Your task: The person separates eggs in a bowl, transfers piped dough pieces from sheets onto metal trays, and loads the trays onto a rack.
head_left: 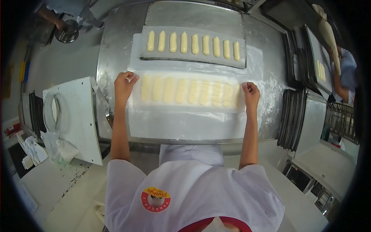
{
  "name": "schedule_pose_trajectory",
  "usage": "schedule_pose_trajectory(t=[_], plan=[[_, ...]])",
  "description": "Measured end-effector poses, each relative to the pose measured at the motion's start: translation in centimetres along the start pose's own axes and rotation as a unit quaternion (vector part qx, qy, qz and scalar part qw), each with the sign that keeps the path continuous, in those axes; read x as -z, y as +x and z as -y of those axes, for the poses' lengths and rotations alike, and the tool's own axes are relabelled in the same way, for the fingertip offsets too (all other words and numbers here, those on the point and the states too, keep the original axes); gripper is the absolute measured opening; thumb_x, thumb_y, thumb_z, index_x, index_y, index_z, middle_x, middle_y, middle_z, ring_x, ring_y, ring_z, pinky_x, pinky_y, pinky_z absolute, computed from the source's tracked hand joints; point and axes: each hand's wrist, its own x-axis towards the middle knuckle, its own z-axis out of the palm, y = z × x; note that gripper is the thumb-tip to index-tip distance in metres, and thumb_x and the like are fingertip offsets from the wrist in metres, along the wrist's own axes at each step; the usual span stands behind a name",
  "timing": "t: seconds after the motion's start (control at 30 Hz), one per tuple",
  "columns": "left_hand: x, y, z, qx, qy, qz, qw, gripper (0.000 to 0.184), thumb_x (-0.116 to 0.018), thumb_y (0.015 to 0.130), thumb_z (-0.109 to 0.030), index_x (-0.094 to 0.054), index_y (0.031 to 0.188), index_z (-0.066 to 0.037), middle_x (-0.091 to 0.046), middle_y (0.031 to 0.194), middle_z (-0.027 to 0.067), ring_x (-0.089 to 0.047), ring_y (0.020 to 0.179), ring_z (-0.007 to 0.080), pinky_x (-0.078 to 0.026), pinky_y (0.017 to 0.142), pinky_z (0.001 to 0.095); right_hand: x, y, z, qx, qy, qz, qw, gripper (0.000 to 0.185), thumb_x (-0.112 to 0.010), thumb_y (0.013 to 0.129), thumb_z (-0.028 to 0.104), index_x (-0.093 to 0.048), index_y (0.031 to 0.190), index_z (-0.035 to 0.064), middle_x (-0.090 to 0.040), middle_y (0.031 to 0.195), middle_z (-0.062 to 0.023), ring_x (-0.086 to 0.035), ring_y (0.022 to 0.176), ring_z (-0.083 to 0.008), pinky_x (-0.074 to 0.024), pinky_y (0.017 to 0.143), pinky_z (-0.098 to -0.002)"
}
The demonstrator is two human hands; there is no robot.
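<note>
A translucent strip of baking paper (185,107) stretches between my two hands. Piped batter fingers (169,89) show hazily through it in a row; I cannot tell whether they cling to its underside or lie beneath it. My left hand (124,83) pinches the paper's upper left corner, thumb against fingers. At the opposite end, my right hand (251,91) has its fingers curled closed on the paper's upper right edge. Just beyond lies a metal baking tray (193,15), with a second paper strip bearing several pale yellow piped batter fingers (184,42) near its front edge.
A plastic sheet (189,125) covers part of the steel table (116,38). Stacked dark trays (290,120) stand at right. A person's arm (341,87) is near a piping bag (327,34). Another person's hand (60,25) touches a metal bowl (67,33) at upper left.
</note>
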Motion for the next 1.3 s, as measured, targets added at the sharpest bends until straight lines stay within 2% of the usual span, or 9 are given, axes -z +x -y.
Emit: schedule_pose_trajectory(t=[0.27,0.47,0.63,0.77,0.9,0.97,1.13,1.2,1.3], plan=[[0.8,-0.8,3.6,0.054,-0.159,0.044,0.985,0.017,-0.074,0.071,-0.008,-0.062,0.078,0.002,-0.056,0.082,0.0023,-0.046,0.07,0.0111,-0.039,0.065,0.0249,2.5,-1.5,0.5,-0.088,0.16,0.047,0.982,0.01,-0.067,0.079,0.011,-0.06,0.08,0.0035,-0.048,0.072,0.0026,-0.039,0.071,-0.0078,-0.0329,0.067,-0.0222],[8.0,-2.9,-3.6,0.098,-0.185,0.116,0.971,0.013,-0.069,0.069,-0.001,-0.056,0.071,-0.001,-0.048,0.086,0.0019,-0.045,0.079,0.013,-0.036,0.07,0.0248,7.4,-3.7,5.1,-0.043,0.208,0.096,0.972,0.014,-0.069,0.072,0.005,-0.054,0.071,0.0037,-0.043,0.077,0.0023,-0.038,0.071,-0.01,-0.0307,0.068,-0.0237],[10.8,1.1,-8.2,0.042,-0.193,0.133,0.971,0.017,-0.068,0.066,-0.001,-0.051,0.066,-0.003,-0.043,0.084,0.0007,-0.043,0.082,0.0129,-0.035,0.074,0.0247,9.5,-0.1,9.2,-0.028,0.275,0.111,0.955,0.013,-0.068,0.07,0.004,-0.055,0.069,0.0054,-0.04,0.076,0.0028,-0.038,0.073,-0.0103,-0.03,0.071,-0.0244],[8.5,9.4,-9.9,-0.019,-0.196,0.127,0.972,0.019,-0.07,0.069,-0.008,-0.052,0.07,-0.003,-0.046,0.082,0.0005,-0.043,0.083,0.0134,-0.035,0.078,0.0263,7.6,7.2,10.8,0.046,0.254,0.117,0.959,0.009,-0.064,0.075,0.005,-0.057,0.071,0.0049,-0.045,0.076,0.0014,-0.042,0.074,-0.0107,-0.0321,0.076,-0.0252],[5.5,19.6,-10.5,0.002,-0.226,0.09,0.97,0.016,-0.071,0.074,-0.014,-0.059,0.076,-0.003,-0.053,0.09,0.0013,-0.046,0.086,0.0132,-0.036,0.08,0.0269,4.8,16.4,12.5,0.146,0.261,0.107,0.948,0.005,-0.062,0.079,0.006,-0.059,0.076,0.0054,-0.049,0.079,0.0012,-0.044,0.077,-0.0098,-0.0326,0.078,-0.0249],[3.8,23.4,-11.2,-0.099,-0.256,0.049,0.96,0.016,-0.072,0.074,-0.014,-0.061,0.077,-0.003,-0.054,0.088,0.0001,-0.047,0.082,0.0119,-0.037,0.077,0.027,3.8,20.8,12.4,0.179,0.258,0.116,0.942,0.004,-0.063,0.079,0.007,-0.06,0.076,0.0053,-0.05,0.08,0.001,-0.044,0.078,-0.0098,-0.0331,0.078,-0.0248],[-1.4,28.8,-7.8,-0.201,-0.16,0.11,0.96,0.015,-0.071,0.076,-0.014,-0.063,0.078,-0.003,-0.055,0.085,0.0004,-0.048,0.075,0.0104,-0.038,0.069,0.0246,-1.7,28.2,7.5,0.206,0.193,0.154,0.947,0.005,-0.066,0.076,0.007,-0.061,0.077,0.0048,-0.05,0.081,0.0003,-0.047,0.078,-0.0115,-0.0356,0.075,-0.0249],[-5.5,31.4,-1.9,-0.277,-0.099,0.111,0.949,0.012,-0.07,0.076,-0.012,-0.063,0.079,-0.002,-0.055,0.084,0.0018,-0.048,0.073,0.0113,-0.039,0.069,0.024,-4.3,29.1,4.3,0.234,0.098,0.165,0.953,0.006,-0.067,0.075,0.006,-0.061,0.077,0.0043,-0.051,0.08,-0.0018,-0.048,0.078,-0.0144,-0.0374,0.073,-0.0265],[-7.2,28.2,-1.0,-0.182,-0.077,0.086,0.977,0.01,-0.069,0.078,-0.011,-0.065,0.083,-0.003,-0.057,0.083,0.003,-0.05,0.074,0.0135,-0.04,0.071,0.0253,-6.1,28.5,2.6,0.304,-0.032,0.168,0.937,0.007,-0.068,0.076,0.006,-0.064,0.081,0.0035,-0.053,0.08,-0.0039,-0.05,0.075,-0.0157,-0.0401,0.071,-0.027]])
